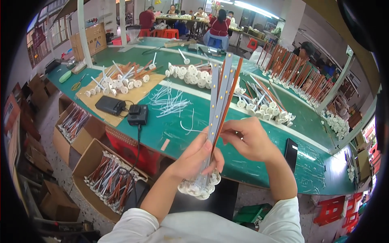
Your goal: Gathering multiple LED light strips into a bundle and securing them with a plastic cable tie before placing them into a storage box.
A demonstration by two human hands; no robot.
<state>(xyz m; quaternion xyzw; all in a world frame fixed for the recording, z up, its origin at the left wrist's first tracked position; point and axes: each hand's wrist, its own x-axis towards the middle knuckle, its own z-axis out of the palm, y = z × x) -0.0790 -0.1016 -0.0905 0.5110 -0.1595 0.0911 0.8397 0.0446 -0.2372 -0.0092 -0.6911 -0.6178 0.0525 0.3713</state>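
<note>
In front of me, my left hand (197,156) is wrapped round a bundle of LED strips (214,107), narrow grey and copper-brown boards with small yellow LEDs, standing nearly upright. White round bases (199,188) cluster at its lower end, below my fingers. A thin white tie (190,130) curls out to the left from beside my left hand. My right hand (252,139) is at the bundle's right side, its thumb and fingertips pinched together; what they hold, if anything, is hidden. Loose white ties (170,101) lie in a heap on the green table (184,141).
More strips with white bases (117,81) lie on cardboard at left, with other piles behind. Upright strips (298,73) stand in rows at right. A black power adapter (137,114), a phone (291,155) and scissors (78,84) rest on the table. Below left, a box (87,162) contains several bundles.
</note>
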